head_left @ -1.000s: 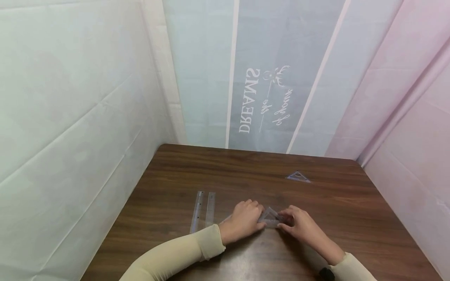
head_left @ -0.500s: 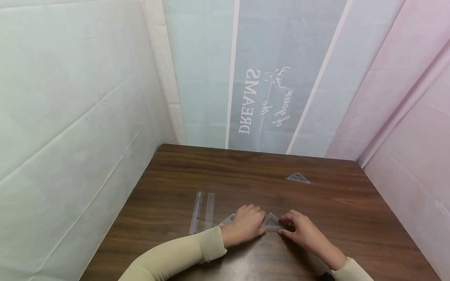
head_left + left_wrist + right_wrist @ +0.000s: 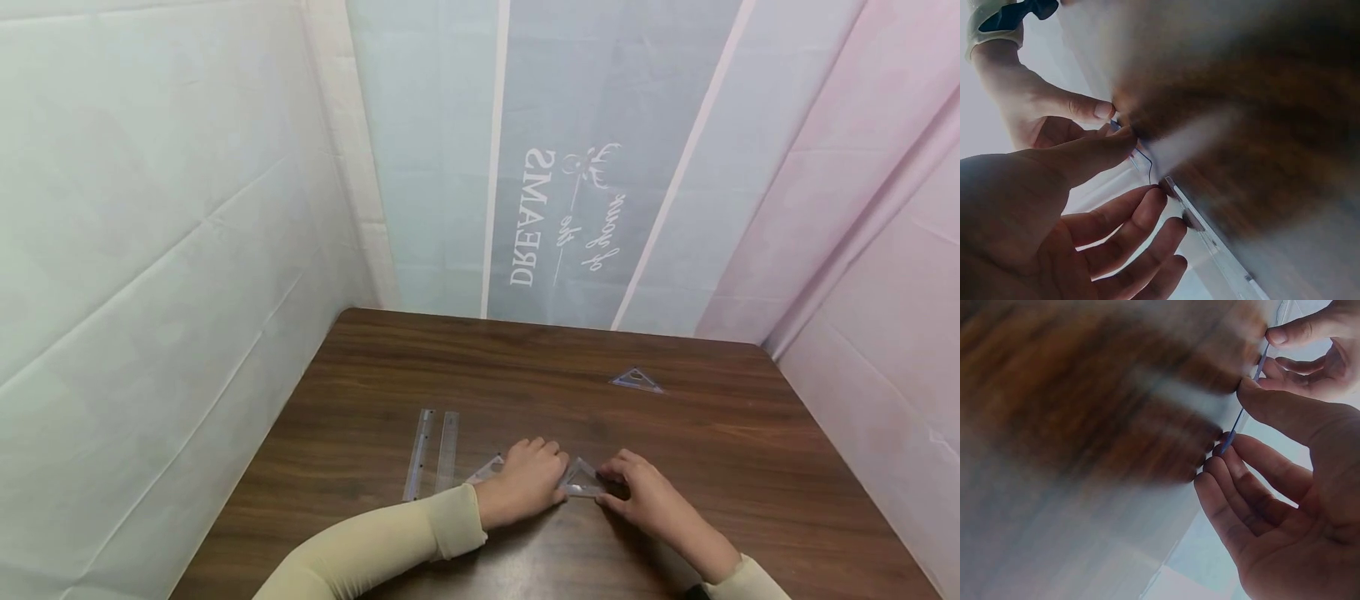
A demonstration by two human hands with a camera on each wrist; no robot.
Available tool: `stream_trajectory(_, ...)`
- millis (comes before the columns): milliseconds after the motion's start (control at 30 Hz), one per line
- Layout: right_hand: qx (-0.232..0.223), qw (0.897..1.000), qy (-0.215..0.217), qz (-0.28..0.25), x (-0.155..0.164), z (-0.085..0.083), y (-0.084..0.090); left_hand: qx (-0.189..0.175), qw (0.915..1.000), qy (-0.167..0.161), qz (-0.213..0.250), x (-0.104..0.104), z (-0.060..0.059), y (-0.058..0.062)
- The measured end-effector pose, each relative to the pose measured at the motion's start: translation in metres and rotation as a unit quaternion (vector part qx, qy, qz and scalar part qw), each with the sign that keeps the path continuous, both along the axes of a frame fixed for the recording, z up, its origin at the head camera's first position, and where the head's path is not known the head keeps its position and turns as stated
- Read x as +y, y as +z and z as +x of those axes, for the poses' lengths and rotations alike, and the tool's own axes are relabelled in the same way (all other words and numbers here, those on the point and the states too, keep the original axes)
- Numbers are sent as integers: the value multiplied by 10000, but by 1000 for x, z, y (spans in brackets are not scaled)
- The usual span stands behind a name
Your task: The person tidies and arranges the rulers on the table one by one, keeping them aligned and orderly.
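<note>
A clear triangular set square [image 3: 582, 482] lies low over the table between both hands. From its left side, my left hand [image 3: 528, 482] holds a corner between thumb and fingers. My right hand [image 3: 637, 492] pinches the opposite corner. In the left wrist view the set square's dark edge [image 3: 1147, 159] runs between the left thumb and the fingertips. The right wrist view shows it nearly edge-on, as a thin blue line [image 3: 1235, 428] at the right thumb and fingers. A second set square [image 3: 487, 468] is partly hidden behind my left hand and wrist.
Two clear rulers, one with a blue strip [image 3: 418, 454] and a plainer one [image 3: 447, 450], lie side by side left of the hands. Farther back on the brown wooden table [image 3: 360, 367] lies another set square [image 3: 637, 381]. Hung cloth walls [image 3: 187, 250] surround the table.
Both hands have brought the held set square slightly toward the person. More of the second set square shows beside the left wrist. The rulers and far set square stay put.
</note>
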State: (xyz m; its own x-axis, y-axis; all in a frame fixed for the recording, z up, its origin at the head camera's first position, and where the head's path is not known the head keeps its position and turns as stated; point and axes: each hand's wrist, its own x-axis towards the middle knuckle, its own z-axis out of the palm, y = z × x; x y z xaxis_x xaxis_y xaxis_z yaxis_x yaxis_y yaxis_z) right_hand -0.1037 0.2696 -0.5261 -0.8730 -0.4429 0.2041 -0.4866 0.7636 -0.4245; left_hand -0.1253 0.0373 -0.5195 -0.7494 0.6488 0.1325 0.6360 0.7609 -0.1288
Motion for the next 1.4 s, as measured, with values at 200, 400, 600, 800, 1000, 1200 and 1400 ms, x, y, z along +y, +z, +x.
stream_trajectory(200, 118, 9999, 66, 16, 0, 0, -2, 57, 10000, 17, -71, 0, -2, -2)
stream_trajectory(400, 220, 9997, 65, 5, -1, 1, -3, 15, 9999, 14, -119, 1, -3, -3)
stream_trajectory(600, 190, 9998, 29, 46, -1, 1, -4, 45, 9998, 27, -206, 1, -3, -3)
stream_trajectory(800, 201, 9998, 55, -29, -1, 1, -4, 73, 9997, -20, -233, 0, -3, -3)
stream_trajectory(1000, 226, 9997, -7, -2, -1, 3, -5, -40, 9995, 21, -301, 0, -3, -2)
stream_trajectory(1200, 207, 9997, -94, 64, -1, 3, -7, -119, 9992, 26, -393, 1, -2, -3)
stream_trajectory(1400, 192, 9997, -124, 109, -2, 3, -6, -5, 9992, 17, -392, 0, -3, -3)
